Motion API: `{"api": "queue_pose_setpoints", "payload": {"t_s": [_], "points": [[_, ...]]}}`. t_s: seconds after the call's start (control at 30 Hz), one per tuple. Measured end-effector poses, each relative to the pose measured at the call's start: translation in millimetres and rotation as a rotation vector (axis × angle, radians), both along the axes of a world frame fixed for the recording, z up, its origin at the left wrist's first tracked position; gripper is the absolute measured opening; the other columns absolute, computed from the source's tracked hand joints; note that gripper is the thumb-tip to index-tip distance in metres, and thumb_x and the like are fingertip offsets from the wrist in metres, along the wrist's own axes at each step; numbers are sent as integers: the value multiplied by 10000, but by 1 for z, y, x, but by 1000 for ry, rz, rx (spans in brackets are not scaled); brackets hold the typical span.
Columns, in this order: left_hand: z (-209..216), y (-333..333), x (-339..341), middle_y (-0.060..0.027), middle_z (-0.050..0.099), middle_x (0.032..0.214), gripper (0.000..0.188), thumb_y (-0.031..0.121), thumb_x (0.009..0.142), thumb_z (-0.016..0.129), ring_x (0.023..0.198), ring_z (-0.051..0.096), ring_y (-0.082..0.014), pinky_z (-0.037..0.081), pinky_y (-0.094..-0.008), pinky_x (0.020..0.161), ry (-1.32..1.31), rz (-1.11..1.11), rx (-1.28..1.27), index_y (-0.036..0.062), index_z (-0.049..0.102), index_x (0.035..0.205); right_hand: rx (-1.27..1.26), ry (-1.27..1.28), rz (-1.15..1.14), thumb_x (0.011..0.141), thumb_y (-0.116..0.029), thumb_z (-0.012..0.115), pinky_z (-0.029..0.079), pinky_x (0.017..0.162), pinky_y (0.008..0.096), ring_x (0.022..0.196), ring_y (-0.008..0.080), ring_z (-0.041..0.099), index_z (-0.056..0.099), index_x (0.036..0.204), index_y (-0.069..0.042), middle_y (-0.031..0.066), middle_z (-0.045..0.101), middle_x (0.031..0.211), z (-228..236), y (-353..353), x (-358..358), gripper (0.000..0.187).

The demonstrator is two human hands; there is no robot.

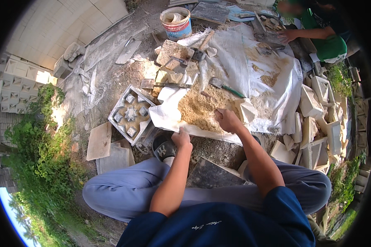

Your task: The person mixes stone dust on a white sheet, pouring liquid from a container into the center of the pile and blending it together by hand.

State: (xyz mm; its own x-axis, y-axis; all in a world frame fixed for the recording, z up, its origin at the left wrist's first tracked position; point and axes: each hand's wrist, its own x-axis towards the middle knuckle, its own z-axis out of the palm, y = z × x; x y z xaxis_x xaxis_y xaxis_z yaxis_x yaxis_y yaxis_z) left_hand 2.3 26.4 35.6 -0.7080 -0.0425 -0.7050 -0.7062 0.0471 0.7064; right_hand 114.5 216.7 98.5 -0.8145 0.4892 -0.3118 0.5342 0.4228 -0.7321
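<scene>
A white woven plastic sheet lies in front of me with a heap of damp, tan sandy mix on it. My left hand is closed on the sheet's near edge, left of the heap. Over the right side of the mix, my right hand has its fingers curled in; whatever they hold is hidden. Just right of that hand sits a pale, angular cast piece. Beyond the heap rests a trowel with a green handle. An ornamental mould with a star centre lies to the left.
A paint bucket stands at the back. Pale cast blocks pile up on the right. Flat boards lie at left, and a hammer lies beyond the mix. Another person's hand works at a mould at the far right.
</scene>
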Motion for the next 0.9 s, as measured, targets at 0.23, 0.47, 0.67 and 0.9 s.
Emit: {"api": "queue_pose_setpoints", "payload": {"t_s": [0.23, 0.47, 0.67, 0.9], "points": [[-16, 2, -11, -140, 645, 1114, 250, 75, 965, 571, 892, 683, -273, 565, -427, 686, 64, 148, 41, -32, 573, 1192, 102, 40, -78, 924, -195, 577, 499, 818, 569, 897, 513, 637, 617, 1141, 3, 323, 673, 932, -8, 29, 8, 298], [6, 7, -9, -161, 694, 1184, 380, 167, 965, 646, 989, 677, -254, 519, -362, 869, 99, -8, -130, -113, 629, 1221, 200, -184, -197, 867, -100, 514, 517, 896, 552, 1007, 503, 645, 417, 1396, 64, 340, 654, 1068, -46, 12, 18, 562], [-15, -11, -37, -249, 703, 1139, 377, 188, 1008, 576, 1010, 693, -381, 530, -442, 855, 285, 123, -337, -133, 623, 1200, 176, 106, -366, 940, -137, 507, 524, 729, 573, 782, 520, 645, 505, 1298, 97, 358, 642, 838, -98, -33, 6, 427], [7, -8, -6, -257, 700, 1103, 366, 193, 1037, 528, 964, 689, -364, 516, -435, 828, 522, -101, -489, -126, 618, 1192, -483, -16, -289, 983, -192, 517, 410, 344, 393, 380, 240, 538, 521, 988, -35, 170, 571, 594, -51, -79, -10, 157]]}}
